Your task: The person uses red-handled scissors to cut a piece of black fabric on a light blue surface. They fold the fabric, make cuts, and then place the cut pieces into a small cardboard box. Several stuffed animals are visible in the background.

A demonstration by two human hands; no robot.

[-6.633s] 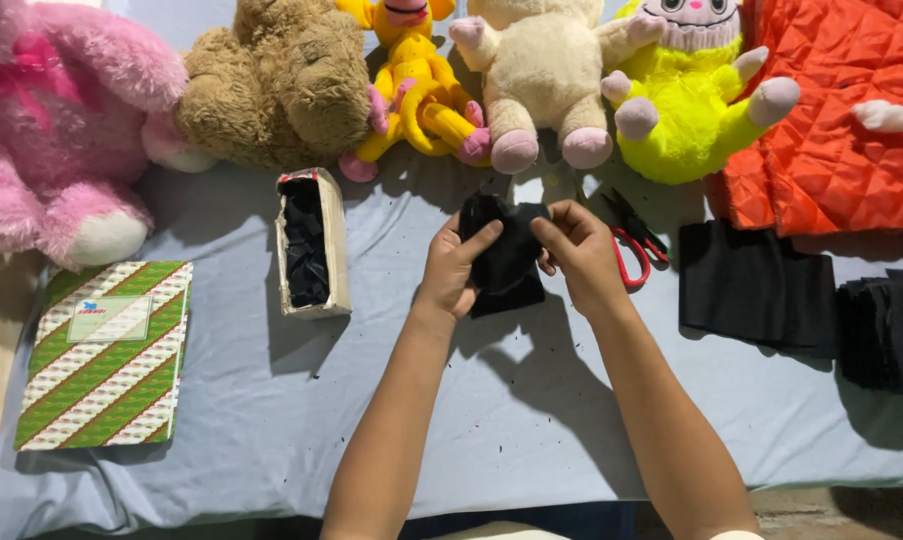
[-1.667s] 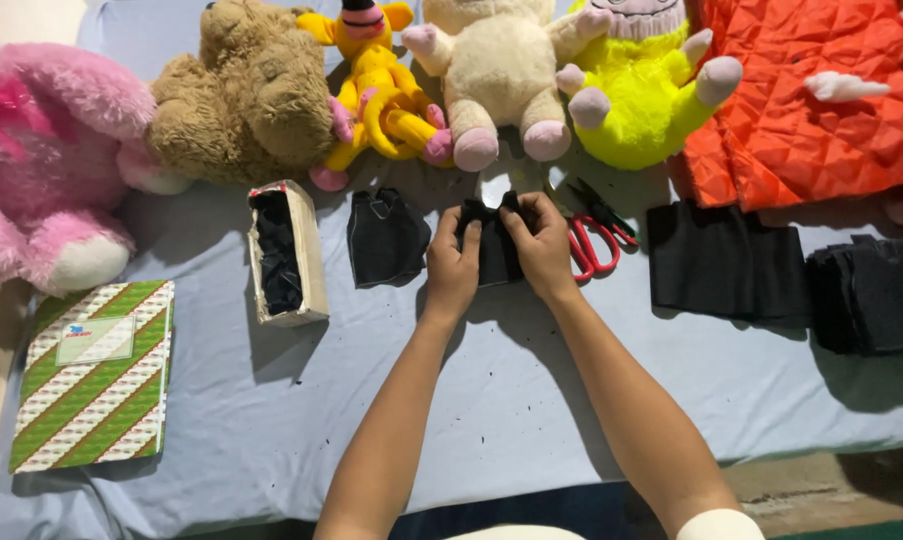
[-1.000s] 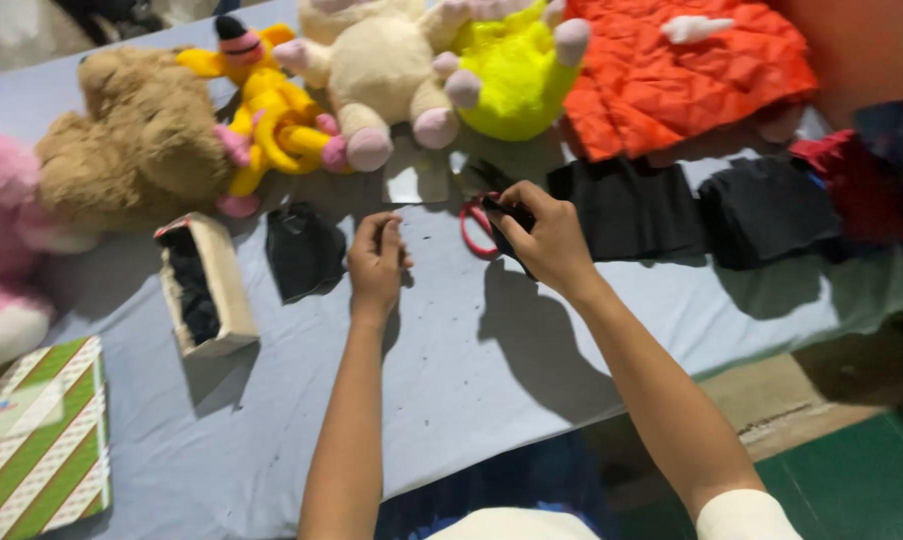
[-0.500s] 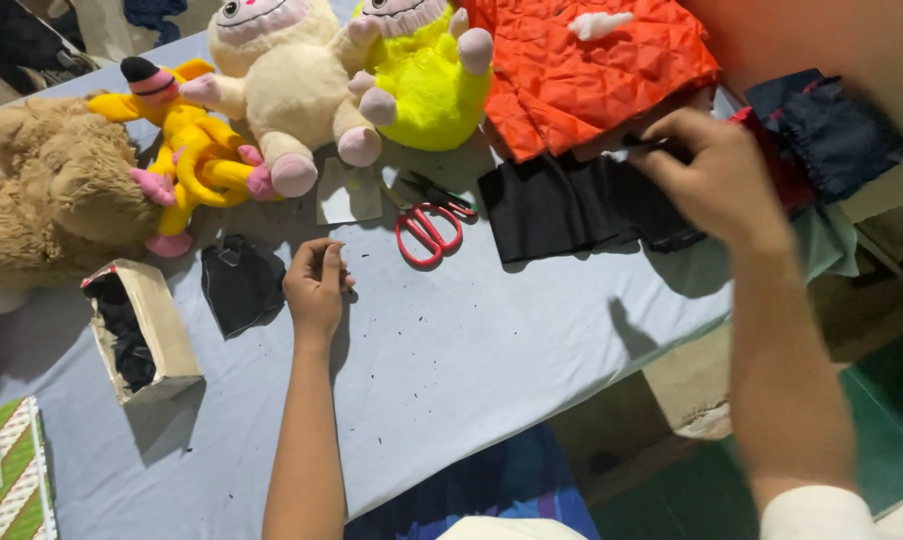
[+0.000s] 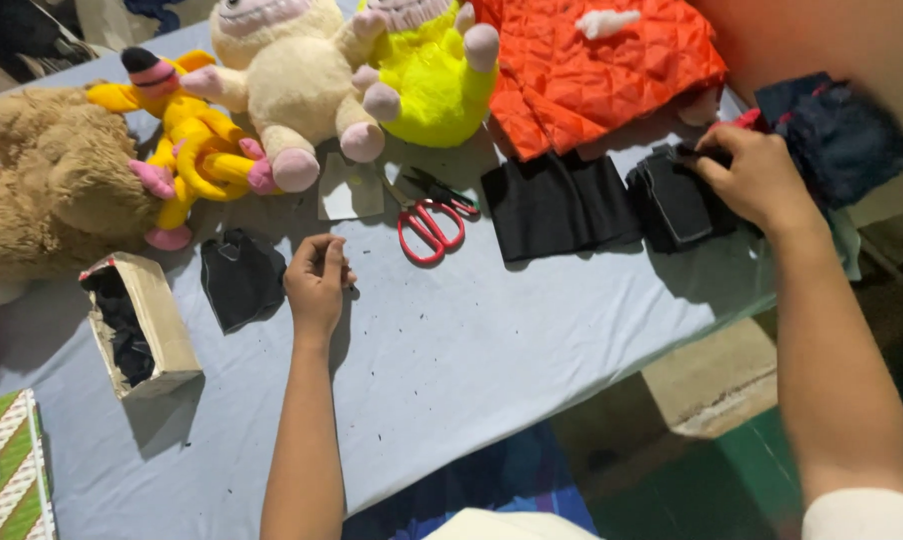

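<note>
Right hand point(image 5: 757, 180) is reaching to the upper right of the frame, fingers pinching the top edge of a folded black fabric stack point(image 5: 677, 200). Left hand point(image 5: 317, 285) is resting loosely curled on the blue table point(image 5: 472, 350), beside a small black cloth piece point(image 5: 240, 278). Looks like the fetching step; lifting one piece cleanly needs a firm pinch.

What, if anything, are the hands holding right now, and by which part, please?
The right hand grips the black cloth stack at its far edge. The left hand rests on the table, apparently holding nothing.
</note>
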